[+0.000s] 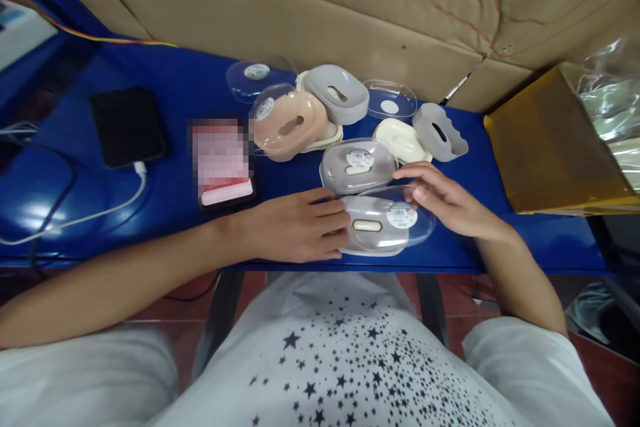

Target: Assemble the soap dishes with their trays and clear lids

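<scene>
Close to the table edge lies a grey oval soap box (370, 240), with a pale bar in its slot. My left hand (295, 225) wraps its fingers over the left end of this box. A clear lid (423, 230) with a round white label sits over it, shifted to the right and tilted. My right hand (447, 199) pinches the lid's upper right rim between thumb and fingers, its index finger stretched out. Just behind is another grey soap box (333, 170) with a labelled clear lid on it, near my right fingertips.
Behind lie a peach tray (280, 127), a grey box part (345, 90), a cream tray (395, 137), a wavy-edged grey part (433, 133) and loose clear lids (390, 90). A cardboard box (545, 147) stands right. Leftward are a blurred-out phone (225, 200) and a cabled black device (127, 127).
</scene>
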`<state>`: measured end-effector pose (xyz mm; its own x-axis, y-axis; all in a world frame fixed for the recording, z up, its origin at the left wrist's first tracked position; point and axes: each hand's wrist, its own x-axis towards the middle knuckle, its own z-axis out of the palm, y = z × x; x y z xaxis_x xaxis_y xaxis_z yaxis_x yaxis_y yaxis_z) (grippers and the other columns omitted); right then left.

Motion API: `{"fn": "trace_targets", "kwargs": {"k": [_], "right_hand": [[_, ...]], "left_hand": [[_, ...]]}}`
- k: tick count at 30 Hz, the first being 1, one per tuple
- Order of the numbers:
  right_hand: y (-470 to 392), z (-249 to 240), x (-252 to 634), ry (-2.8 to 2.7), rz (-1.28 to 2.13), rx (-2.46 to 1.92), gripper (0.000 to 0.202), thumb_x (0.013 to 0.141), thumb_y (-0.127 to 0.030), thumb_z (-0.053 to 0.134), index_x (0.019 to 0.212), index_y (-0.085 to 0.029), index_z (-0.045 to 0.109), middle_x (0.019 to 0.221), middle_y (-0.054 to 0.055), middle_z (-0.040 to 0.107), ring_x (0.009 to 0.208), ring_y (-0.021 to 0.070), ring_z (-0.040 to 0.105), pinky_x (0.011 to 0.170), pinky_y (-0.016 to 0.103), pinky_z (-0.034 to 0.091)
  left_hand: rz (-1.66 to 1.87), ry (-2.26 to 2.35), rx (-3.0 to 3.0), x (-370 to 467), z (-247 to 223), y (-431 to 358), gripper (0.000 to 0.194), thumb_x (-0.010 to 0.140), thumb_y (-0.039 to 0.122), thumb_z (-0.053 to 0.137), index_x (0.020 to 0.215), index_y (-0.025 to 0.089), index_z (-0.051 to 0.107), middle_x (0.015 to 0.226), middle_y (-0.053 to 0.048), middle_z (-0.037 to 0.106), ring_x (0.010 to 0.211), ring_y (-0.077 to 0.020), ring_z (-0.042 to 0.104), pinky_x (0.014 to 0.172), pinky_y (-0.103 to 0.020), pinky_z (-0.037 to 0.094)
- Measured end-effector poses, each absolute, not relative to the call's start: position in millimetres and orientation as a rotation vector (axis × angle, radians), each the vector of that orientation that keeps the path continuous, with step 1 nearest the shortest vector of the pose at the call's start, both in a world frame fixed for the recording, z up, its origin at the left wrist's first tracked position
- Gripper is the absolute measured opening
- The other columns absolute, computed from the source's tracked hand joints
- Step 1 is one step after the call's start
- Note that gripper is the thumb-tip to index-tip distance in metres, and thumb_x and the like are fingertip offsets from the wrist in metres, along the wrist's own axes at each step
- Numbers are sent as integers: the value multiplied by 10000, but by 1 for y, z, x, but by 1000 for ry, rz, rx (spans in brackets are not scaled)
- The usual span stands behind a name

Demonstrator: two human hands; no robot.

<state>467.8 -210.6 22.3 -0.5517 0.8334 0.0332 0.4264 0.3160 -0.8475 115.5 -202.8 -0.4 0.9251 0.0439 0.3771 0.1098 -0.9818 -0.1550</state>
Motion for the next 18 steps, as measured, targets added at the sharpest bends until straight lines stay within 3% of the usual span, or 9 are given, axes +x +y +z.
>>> {"fn": "trace_targets", "kwargs": {"k": [2, 5, 7, 11, 18], "right_hand": [[-214, 23, 465, -2275, 1061, -1016, 514, 1111, -522, 659, 1606, -417, 570, 1625, 88, 540, 1310, 261, 709, 1052, 445, 672], [-221, 29, 469, -2543, 933, -948, 765, 1018, -569, 789, 1701, -440, 471, 1813, 78, 377, 1648, 364, 459, 1243, 576, 575], [-226, 31, 471, -2660, 834, -963, 814, 1005, -552, 811, 1724, -449, 443, 1816, 69, 401, 1666, 367, 441, 1274, 615, 543], [-233, 28, 467, -2703, 710, -1004, 824, 976, -564, 843, 1707, -425, 488, 1740, 86, 520, 1551, 360, 588, 1216, 593, 595], [-238, 27, 458, -2732, 565, -1033, 816, 907, -568, 911, 1628, -361, 591, 1676, 113, 590, 1455, 389, 653, 1171, 610, 607]], "left_hand": [[-598, -97, -2854, 116, 1, -202, 246, 1160, 380, 638, 999, 213, 721, 1022, -45, 771, 950, -211, 697, 954, -371, 571], [-682, -102, -2826, 115, 2, -201, 120, 1141, 305, 660, 1067, 241, 728, 1098, -36, 774, 1006, -199, 695, 980, -352, 566], [-735, -124, -2841, 115, 1, -200, 68, 1111, 295, 700, 1159, 254, 725, 1214, -54, 767, 1108, -214, 698, 1034, -361, 568], [-671, -182, -2952, 113, -2, -198, 294, 1080, 429, 756, 1286, 231, 690, 1387, -125, 718, 1255, -277, 684, 1093, -408, 587], [-685, -215, -3028, 112, -5, -198, 286, 1087, 440, 750, 1270, 227, 693, 1402, -134, 705, 1309, -280, 674, 1147, -414, 581]]}}
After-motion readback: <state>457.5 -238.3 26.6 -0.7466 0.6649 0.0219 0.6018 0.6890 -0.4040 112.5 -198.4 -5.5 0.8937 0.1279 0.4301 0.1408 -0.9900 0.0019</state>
